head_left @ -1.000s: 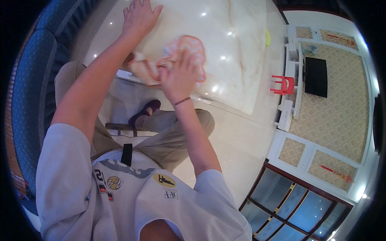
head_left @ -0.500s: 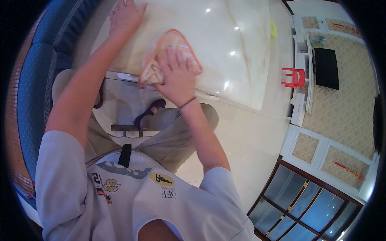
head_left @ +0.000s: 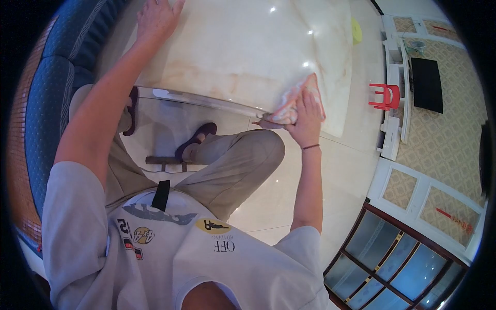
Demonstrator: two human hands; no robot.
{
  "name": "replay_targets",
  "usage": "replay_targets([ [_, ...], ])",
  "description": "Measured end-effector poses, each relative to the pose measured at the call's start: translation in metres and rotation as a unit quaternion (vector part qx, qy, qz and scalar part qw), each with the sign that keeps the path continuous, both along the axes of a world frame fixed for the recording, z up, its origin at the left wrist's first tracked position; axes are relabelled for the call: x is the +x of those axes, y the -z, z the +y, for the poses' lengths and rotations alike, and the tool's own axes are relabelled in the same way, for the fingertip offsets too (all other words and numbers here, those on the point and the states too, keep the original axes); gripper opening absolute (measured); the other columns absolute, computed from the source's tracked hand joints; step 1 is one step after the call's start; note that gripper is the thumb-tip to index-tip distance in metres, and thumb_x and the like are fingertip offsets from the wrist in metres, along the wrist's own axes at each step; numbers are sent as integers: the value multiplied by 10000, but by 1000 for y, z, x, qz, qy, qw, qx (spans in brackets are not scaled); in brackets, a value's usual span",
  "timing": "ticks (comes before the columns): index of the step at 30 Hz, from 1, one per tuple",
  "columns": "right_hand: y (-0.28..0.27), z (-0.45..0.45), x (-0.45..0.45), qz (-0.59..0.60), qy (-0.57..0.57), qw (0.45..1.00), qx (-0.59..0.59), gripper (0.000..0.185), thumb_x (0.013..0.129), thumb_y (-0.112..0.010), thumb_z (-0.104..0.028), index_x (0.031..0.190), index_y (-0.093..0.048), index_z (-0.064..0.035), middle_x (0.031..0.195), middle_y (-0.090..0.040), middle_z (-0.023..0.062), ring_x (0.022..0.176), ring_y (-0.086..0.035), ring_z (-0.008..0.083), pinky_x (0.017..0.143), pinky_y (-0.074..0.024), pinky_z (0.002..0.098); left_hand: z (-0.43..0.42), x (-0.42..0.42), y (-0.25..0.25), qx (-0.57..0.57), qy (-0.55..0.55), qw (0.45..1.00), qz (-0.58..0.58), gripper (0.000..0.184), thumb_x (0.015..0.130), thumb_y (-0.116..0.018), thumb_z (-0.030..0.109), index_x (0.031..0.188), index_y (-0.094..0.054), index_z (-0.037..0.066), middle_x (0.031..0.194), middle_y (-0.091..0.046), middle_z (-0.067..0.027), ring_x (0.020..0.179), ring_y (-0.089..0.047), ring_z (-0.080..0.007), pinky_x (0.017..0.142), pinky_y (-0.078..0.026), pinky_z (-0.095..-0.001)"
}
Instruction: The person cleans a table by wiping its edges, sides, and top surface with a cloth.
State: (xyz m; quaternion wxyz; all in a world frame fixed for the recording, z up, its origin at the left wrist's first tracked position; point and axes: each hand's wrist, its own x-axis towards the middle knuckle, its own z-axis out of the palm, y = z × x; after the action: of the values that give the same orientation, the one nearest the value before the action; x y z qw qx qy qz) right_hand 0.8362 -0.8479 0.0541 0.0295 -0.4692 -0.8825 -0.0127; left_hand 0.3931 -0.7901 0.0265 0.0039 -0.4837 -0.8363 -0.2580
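Orange-edged, pale patterned cloth [head_left: 289, 105], beneath right hand [head_left: 307, 114], fingers extended, unclasped; glossy cream veined tabletop [head_left: 232, 46]. Left hand [head_left: 155, 21]: spread, gripping nothing visible. Apparently mid-wipe; next stroke calls for even pressure.

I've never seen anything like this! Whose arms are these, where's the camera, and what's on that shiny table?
There's no machine here: these are a person's bare arms. One camera worn on the head takes every picture, looking down, so the shirt shows at the bottom. The right hand lies on an orange-edged cloth at the near edge of the glossy, pale table; whether the cloth is gripped is unclear. The left hand is farther left, partly cut off by the picture's top edge.
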Motion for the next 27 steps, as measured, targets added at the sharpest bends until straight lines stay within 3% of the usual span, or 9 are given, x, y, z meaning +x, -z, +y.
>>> replay_targets([
  [5,4,-1,66,-10,56,998,37,931,576,-804,-242,1388,-381,-74,1405,-399,179,1284,-387,368,1063,-321,476,-1,1,-1,3,-4,1000,-12,635,941,-439,429,1334,-356,-62,1411,-339,-289,1305,-334,-425,1087,-265,-500],
  [9,1,3,108,21,114,993,11,918,567,-842,-181,1356,-394,-43,1429,-336,231,1347,-288,400,1094,-301,461,-3,2,-4,-8,-6,1000,-16,637,944,-438,429,1347,-345,-55,1419,-331,-290,1313,-327,-427,1088,-261,-512],
  [14,19,16,171,-30,157,986,37,1016,555,-877,-219,1377,-321,0,1437,-319,229,1319,-332,381,1117,-300,408,-4,2,1,8,-2,1000,-9,637,939,-448,425,1355,-343,-46,1411,-340,-289,1296,-350,-421,1075,-276,-515],
  [16,24,17,187,11,342,938,-46,969,616,-844,-153,1397,-293,3,1445,-289,213,1349,-286,384,1125,-292,412,-8,6,-12,-11,-7,998,-54,634,935,-457,416,1354,-345,-46,1387,-367,-283,1271,-380,-412,1057,-295,-512],
  [19,30,22,183,59,390,911,-122,968,631,-830,-124,1401,-261,14,1411,-313,200,1320,-321,370,1124,-296,406,-5,5,0,4,-8,1000,-23,627,933,-463,409,1350,-350,-45,1360,-392,-277,1250,-400,-408,1041,-312,-513],
  [22,39,20,175,104,301,947,-37,917,648,-810,-131,1382,-284,22,1361,-349,205,1289,-348,370,1105,-312,411,-6,4,-7,0,13,999,-35,620,933,-466,406,1344,-356,-46,1352,-398,-279,1253,-394,-414,1040,-315,-515],
  [23,17,13,141,7,287,957,-34,836,689,-765,-116,1368,-297,24,1366,-347,216,1306,-327,371,1099,-305,415,-7,3,-10,-2,10,999,-37,620,933,-466,406,1344,-356,-46,1352,-398,-279,1253,-394,-414,1040,-315,-515],
  [26,27,11,132,21,247,968,-26,798,685,-733,-86,1356,-316,28,1361,-353,229,1311,-315,381,1097,-287,422,-11,5,-7,5,13,999,-43,626,934,-467,410,1346,-356,-48,1353,-393,-286,1258,-389,-417,1046,-310,-516],
  [27,42,16,144,-35,212,977,14,811,648,-733,-69,1345,-331,37,1377,-346,237,1328,-289,395,1109,-260,431,-10,5,-4,14,12,999,-36,627,935,-466,412,1345,-357,-48,1355,-390,-287,1261,-386,-418,1050,-306,-517],
])
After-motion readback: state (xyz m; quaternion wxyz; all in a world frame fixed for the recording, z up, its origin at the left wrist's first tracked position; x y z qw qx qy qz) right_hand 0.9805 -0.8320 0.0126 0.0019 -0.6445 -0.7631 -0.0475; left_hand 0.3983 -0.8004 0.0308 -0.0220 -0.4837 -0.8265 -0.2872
